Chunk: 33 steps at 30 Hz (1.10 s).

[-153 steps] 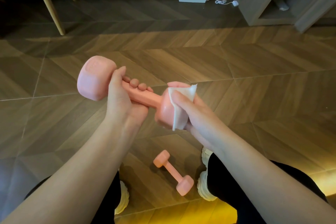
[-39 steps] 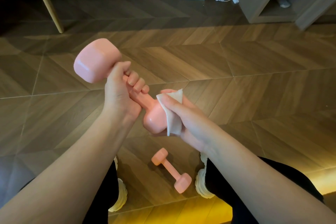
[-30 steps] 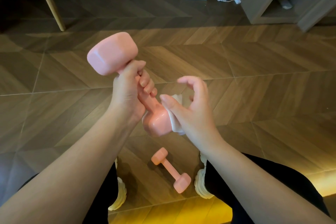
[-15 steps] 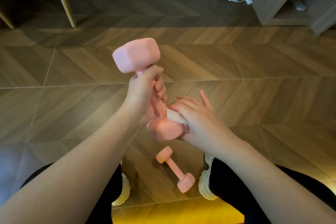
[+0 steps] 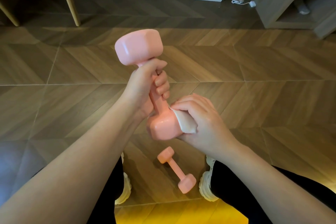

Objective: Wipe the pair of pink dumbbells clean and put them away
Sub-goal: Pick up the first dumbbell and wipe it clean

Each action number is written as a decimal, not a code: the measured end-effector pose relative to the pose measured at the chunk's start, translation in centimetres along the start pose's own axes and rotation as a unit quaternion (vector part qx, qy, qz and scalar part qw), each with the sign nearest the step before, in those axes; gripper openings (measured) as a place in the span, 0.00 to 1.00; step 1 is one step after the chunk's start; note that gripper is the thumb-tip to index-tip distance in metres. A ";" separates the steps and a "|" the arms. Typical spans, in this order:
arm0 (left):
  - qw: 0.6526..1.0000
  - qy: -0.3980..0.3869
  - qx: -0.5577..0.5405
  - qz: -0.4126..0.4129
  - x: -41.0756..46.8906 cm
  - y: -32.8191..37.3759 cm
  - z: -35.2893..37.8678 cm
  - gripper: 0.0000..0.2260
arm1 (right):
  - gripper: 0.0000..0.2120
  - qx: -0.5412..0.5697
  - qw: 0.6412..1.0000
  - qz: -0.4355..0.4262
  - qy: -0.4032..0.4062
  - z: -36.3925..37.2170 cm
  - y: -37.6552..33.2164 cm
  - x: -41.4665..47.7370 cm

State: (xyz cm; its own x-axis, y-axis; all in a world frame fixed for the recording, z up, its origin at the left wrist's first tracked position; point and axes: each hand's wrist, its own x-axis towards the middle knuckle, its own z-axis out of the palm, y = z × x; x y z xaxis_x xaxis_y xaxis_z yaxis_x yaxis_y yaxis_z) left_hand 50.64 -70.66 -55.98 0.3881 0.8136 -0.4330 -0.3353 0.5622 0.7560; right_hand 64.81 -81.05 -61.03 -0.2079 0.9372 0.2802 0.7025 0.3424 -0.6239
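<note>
Pink dumbbells, white wipe, herringbone floor

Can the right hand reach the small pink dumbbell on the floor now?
Probably, once freed: the floor dumbbell lies uncovered between the shoes, but the right hand holds a white wipe against the held pink dumbbell.

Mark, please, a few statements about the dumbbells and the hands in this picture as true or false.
1. The left hand grips the held dumbbell by its handle. True.
2. The right hand presses the white wipe on that dumbbell's upper head. False: on its lower head.
3. The second dumbbell lies on the floor between the shoes. True.
4. The second dumbbell stands inside the shelf unit. False: it lies on the floor.
</note>
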 end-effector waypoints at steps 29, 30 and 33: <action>0.998 0.024 0.056 0.035 -0.4 -0.4 0.3 0.27 | 0.24 -0.076 0.996 0.045 0.007 -0.3 -1.4 -0.1; 0.997 0.029 0.051 0.041 -0.4 -0.5 0.4 0.29 | 0.25 -0.076 0.996 0.053 -0.010 -0.3 -1.5 -0.2; 0.997 0.035 0.048 0.055 -0.4 -1.1 0.6 0.34 | 0.29 -0.087 0.992 0.071 -0.049 -0.5 -2.0 -0.4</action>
State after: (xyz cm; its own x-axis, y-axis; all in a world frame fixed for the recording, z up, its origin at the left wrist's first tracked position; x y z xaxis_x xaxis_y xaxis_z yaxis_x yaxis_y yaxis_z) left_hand 51.38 -71.67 -56.38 0.2920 0.8794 -0.3761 -0.2875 0.4557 0.8424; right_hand 63.80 -82.12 -59.49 -0.1572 0.9802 0.1202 0.8342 0.1969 -0.5151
